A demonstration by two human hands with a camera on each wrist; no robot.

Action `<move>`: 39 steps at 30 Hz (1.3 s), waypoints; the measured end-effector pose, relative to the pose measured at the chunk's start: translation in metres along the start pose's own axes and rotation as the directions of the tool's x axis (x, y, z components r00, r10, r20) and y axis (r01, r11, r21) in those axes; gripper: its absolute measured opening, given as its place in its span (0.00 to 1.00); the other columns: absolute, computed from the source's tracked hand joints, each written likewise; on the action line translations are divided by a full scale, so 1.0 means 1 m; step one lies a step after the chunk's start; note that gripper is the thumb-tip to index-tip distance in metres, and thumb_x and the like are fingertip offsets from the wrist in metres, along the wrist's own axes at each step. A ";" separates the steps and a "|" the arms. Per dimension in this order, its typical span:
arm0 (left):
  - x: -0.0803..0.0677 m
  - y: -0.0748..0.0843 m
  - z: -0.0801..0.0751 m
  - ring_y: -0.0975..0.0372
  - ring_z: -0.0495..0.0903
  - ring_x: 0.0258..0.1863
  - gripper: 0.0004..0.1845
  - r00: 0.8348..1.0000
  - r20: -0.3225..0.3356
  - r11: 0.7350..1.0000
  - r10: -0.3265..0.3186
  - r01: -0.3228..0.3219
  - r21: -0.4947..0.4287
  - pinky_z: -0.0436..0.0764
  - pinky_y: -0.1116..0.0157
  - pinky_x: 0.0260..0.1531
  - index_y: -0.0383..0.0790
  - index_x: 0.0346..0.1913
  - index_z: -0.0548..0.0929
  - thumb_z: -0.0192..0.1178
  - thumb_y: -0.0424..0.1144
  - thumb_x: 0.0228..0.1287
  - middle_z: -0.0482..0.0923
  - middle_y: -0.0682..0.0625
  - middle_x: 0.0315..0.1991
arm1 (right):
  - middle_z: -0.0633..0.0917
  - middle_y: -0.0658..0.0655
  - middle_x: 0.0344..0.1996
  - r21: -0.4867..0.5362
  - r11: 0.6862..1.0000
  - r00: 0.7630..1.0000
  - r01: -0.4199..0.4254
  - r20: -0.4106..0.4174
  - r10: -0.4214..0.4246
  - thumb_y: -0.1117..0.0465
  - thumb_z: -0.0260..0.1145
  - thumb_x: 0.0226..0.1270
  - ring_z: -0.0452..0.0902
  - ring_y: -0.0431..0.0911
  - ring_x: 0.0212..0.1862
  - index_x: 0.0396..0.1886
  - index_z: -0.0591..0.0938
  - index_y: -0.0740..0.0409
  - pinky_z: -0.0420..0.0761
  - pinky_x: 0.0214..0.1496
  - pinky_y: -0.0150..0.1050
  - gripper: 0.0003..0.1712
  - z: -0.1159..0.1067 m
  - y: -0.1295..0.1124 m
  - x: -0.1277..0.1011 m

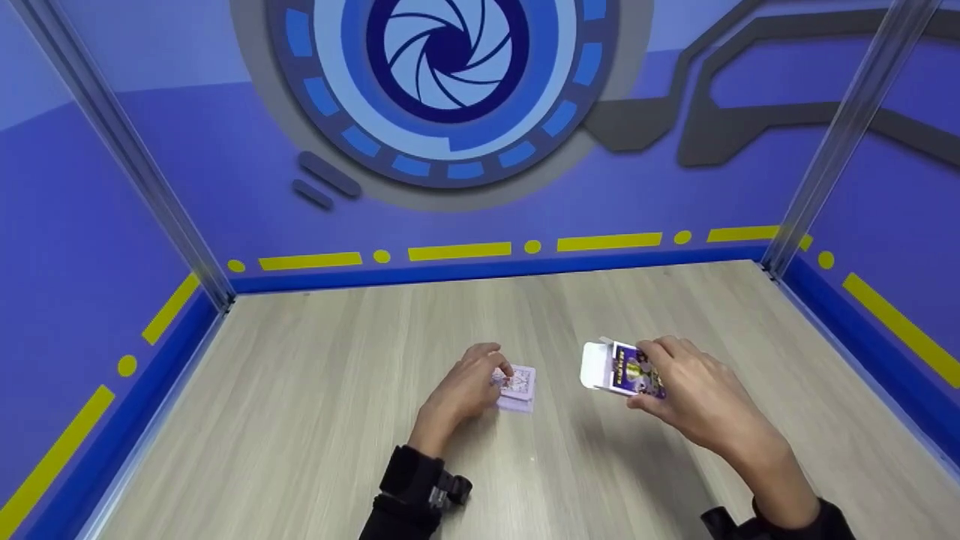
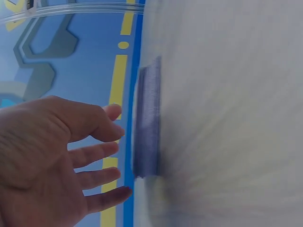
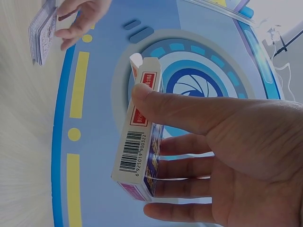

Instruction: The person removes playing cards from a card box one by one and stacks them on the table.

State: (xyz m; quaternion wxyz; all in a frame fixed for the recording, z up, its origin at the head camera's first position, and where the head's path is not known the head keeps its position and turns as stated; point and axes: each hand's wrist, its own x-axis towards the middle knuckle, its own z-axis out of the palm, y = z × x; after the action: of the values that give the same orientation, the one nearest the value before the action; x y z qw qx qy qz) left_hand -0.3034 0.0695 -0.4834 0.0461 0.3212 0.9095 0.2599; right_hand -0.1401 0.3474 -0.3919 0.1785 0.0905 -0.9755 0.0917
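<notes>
A small deck of cards (image 1: 519, 390) lies on the wooden table (image 1: 300, 420), near the middle. My left hand (image 1: 495, 373) reaches it with its fingers straight and spread; in the left wrist view the fingertips (image 2: 116, 156) are just beside the deck's edge (image 2: 147, 123). To the right, my right hand (image 1: 660, 379) holds a purple and white card box (image 1: 619, 367) above the table, with its white flap open toward the deck. In the right wrist view the thumb presses the barcode side of the card box (image 3: 139, 142) and the fingers curl behind it.
Blue walls with yellow dashes (image 1: 457, 251) close in the table at the back and on both sides. Metal posts (image 1: 832, 150) stand in the back corners. Bare wood lies all around the hands.
</notes>
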 end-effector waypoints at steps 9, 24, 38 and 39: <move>-0.007 0.036 -0.021 0.58 0.77 0.61 0.08 0.977 -0.205 0.993 0.061 -0.080 -0.087 0.76 0.56 0.62 0.45 0.49 0.85 0.64 0.34 0.70 0.81 0.51 0.56 | 0.83 0.63 0.49 0.016 1.000 1.000 0.013 -0.015 -0.013 0.53 0.86 0.49 0.81 0.55 0.47 0.58 0.80 0.65 0.82 0.43 0.55 0.39 0.000 -0.001 0.000; -0.027 0.105 -0.019 0.67 0.81 0.35 0.03 0.926 -0.367 0.786 0.091 -0.293 -0.544 0.83 0.69 0.35 0.38 0.44 0.83 0.64 0.34 0.72 0.82 0.53 0.37 | 0.81 0.61 0.52 0.062 0.997 0.998 0.050 -0.032 -0.048 0.55 0.86 0.50 0.79 0.54 0.52 0.59 0.79 0.63 0.82 0.45 0.53 0.39 0.003 -0.012 0.002; -0.024 0.111 -0.005 0.67 0.77 0.38 0.06 0.961 -0.271 0.724 0.059 -0.228 -0.651 0.82 0.70 0.37 0.37 0.47 0.76 0.60 0.29 0.73 0.77 0.52 0.40 | 0.81 0.59 0.52 0.057 0.993 0.992 0.106 -0.073 -0.102 0.52 0.86 0.48 0.79 0.54 0.54 0.59 0.81 0.61 0.83 0.47 0.54 0.39 0.004 -0.020 0.005; -0.023 0.111 -0.004 0.67 0.77 0.38 0.06 0.961 -0.271 0.730 0.055 -0.224 -0.645 0.82 0.70 0.38 0.38 0.47 0.76 0.61 0.29 0.73 0.77 0.53 0.40 | 0.81 0.59 0.52 0.056 0.992 0.991 0.112 -0.077 -0.108 0.52 0.87 0.48 0.79 0.54 0.53 0.59 0.81 0.61 0.83 0.47 0.54 0.39 0.004 -0.020 0.005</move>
State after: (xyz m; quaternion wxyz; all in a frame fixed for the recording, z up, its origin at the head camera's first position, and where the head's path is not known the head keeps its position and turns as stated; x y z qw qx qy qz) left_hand -0.2238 0.1266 -0.4261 0.0314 0.3180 0.7269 0.6078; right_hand -0.1417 0.3265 -0.3907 0.2165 0.1459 -0.9586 0.1142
